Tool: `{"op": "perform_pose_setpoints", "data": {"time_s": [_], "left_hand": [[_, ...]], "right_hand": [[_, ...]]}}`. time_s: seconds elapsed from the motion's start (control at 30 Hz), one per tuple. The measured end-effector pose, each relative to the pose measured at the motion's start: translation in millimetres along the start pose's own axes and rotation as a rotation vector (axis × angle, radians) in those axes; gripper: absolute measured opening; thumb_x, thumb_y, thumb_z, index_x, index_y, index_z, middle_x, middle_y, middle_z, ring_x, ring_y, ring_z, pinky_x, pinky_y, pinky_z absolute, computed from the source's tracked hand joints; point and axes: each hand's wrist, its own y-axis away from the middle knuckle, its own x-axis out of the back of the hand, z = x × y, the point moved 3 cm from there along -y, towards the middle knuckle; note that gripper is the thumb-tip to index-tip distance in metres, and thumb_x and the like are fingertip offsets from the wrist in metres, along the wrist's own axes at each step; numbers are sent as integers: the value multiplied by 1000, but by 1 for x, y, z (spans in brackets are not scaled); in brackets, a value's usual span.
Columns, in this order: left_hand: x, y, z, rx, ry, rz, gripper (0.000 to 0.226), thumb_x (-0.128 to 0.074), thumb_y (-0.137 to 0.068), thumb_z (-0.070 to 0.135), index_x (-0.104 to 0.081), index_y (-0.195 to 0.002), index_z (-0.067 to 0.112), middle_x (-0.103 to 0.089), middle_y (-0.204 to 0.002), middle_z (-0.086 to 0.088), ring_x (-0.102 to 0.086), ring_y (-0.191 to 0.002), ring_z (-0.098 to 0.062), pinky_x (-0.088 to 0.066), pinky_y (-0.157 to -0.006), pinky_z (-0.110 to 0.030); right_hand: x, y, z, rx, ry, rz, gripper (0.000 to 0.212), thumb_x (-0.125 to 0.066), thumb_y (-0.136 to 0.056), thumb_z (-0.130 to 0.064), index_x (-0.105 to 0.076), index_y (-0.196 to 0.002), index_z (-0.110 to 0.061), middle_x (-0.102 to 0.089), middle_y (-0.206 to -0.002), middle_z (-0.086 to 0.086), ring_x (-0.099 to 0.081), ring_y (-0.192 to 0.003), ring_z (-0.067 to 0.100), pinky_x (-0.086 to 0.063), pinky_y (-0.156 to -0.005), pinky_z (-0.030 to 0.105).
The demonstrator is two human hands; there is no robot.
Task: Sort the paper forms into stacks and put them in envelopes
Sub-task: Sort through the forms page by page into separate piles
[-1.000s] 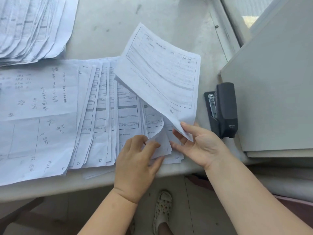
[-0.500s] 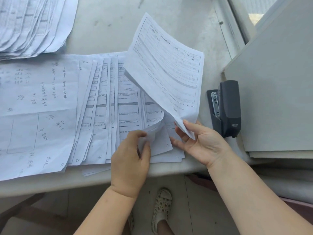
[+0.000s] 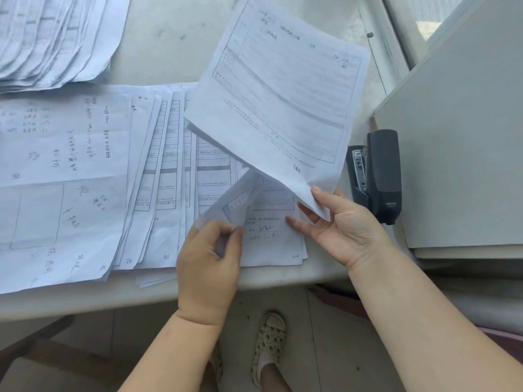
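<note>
White printed forms (image 3: 167,179) lie fanned out across the grey table (image 3: 169,46). My right hand (image 3: 343,226) pinches the lower corner of a raised bundle of forms (image 3: 283,103), which tilts up and away over the fan. My left hand (image 3: 209,267) pinches the corner of one form sheet (image 3: 235,205) and lifts it off the flat pile. Under it shows a signed form (image 3: 271,236) lying flat. A large handwritten sheet (image 3: 56,179) covers the left of the fan.
A dark grey stapler (image 3: 380,176) lies just right of my right hand. Large grey boards (image 3: 464,142) are stacked at the right. Another pile of forms (image 3: 51,35) sits at the far left corner. The table's front edge (image 3: 113,301) runs below the papers; my feet show beneath.
The raised bundle in my right hand has lifted higher and further back. My left hand has peeled a sheet's corner up from the flat pile, baring the signed form beneath.
</note>
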Motion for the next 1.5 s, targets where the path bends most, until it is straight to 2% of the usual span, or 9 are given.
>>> {"op": "perform_pose_setpoints", "data": {"time_s": [0.23, 0.43, 0.63, 0.77, 0.93, 1.13, 1.23, 1.37, 1.5], "left_hand": [[1, 12, -6, -268, -128, -230, 6, -56, -83, 27, -57, -78, 23, -55, -81, 2, -49, -78, -11, -38, -65, -18], [-14, 9, 1, -503, -394, -414, 40, -56, -84, 39, -56, -117, 16, -61, -117, -4, -52, -107, -24, -41, -93, -33], [-3, -9, 5, -557, -324, -405, 53, -49, -83, 8, -45, -133, 25, -63, -116, -3, -59, -92, -21, -50, -55, -32], [-1, -7, 2, -636, -422, -428, 27, -47, -79, 14, -61, -102, 20, -63, -107, -8, -60, -84, -27, -45, -52, -31], [-6, 5, -4, -581, -446, -438, 36, -55, -85, 41, -67, -102, 11, -61, -111, -8, -51, -105, -23, -41, -80, -29], [2, 11, -10, -456, -640, -270, 58, -50, -81, 11, -44, -136, 28, -48, -138, -15, -33, -135, -43, -10, -114, -59], [9, 14, -12, -317, -527, -254, 94, -47, -69, -13, -23, -147, 33, -49, -137, -20, -41, -126, -41, -27, -104, -67], [26, 12, -11, -57, -167, -70, 94, -46, -75, -17, -14, -152, 28, -52, -133, 3, -54, -102, -26, -42, -78, -29], [43, 8, -18, 403, 154, 360, 33, -51, -92, 20, -53, -118, -1, -61, -117, -12, -59, -103, -17, -38, -86, -10]], "right_hand": [[4, -5, 5, -6, -33, 11, 16, -54, -94, -2, -63, -97, -15, -73, -78, 1, -71, -64, 16, -57, -82, 46], [4, -2, -1, 26, 3, -5, 18, -53, -94, -3, -64, -97, -17, -73, -81, 1, -71, -69, 16, -52, -89, 47], [10, 9, -10, 44, 33, -21, 23, -51, -95, -3, -67, -97, -21, -74, -85, -3, -72, -72, 13, -52, -89, 51], [17, 14, -4, 31, 59, -27, 26, -51, -95, -3, -67, -96, -23, -74, -84, -4, -71, -69, 11, -55, -85, 48], [20, 17, 5, 149, 176, 7, 29, -51, -94, 0, -68, -103, -22, -75, -101, -2, -70, -94, 16, -58, -83, 37], [28, 39, -11, 629, 447, 291, 18, -58, -94, -12, -67, -93, -28, -74, -87, -10, -70, -83, 9, -59, -70, 33], [44, 68, -37, 918, 791, 524, 8, -59, -86, -36, -64, -84, -42, -68, -79, -10, -64, -78, 13, -53, -73, 40], [66, 100, -49, 896, 836, 616, 19, -61, -81, -52, -63, -85, -34, -65, -78, -2, -65, -86, 36, -52, -76, 46], [67, 114, -38, 775, 801, 535, 6, -67, -88, -42, -68, -91, -37, -73, -87, -12, -69, -90, 25, -53, -88, 57]]}}
